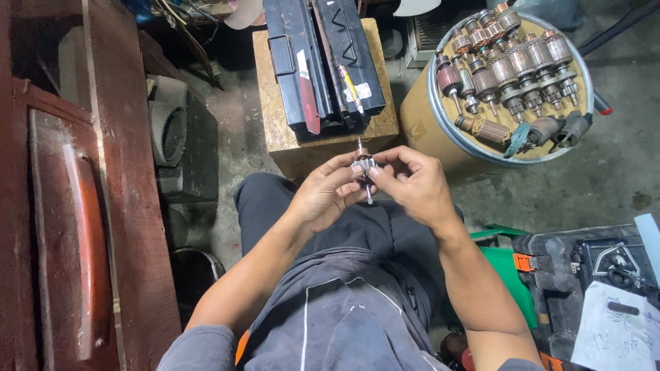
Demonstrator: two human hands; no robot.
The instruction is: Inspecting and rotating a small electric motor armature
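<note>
Both forearms angle inward over the lap, meeting at centre. The left hand (326, 192) and right hand (411, 184) have their fingers pinching a small motor armature (363, 168), held upright between them. Beyond lies bare concrete floor (234, 130), before the wooden block (323, 141); the drum of armatures (512, 82) stands far right.

Dull metal armature (363, 167), copper-wound; rough chipboard block (275, 120); glossy black toolbox (323, 62).

I'm looking down into a repair workshop: stained concrete floor (605, 172), a round cardboard drum (423, 113) topped with copper-wound motor armatures (512, 69), black metal toolbox (323, 62).
</note>
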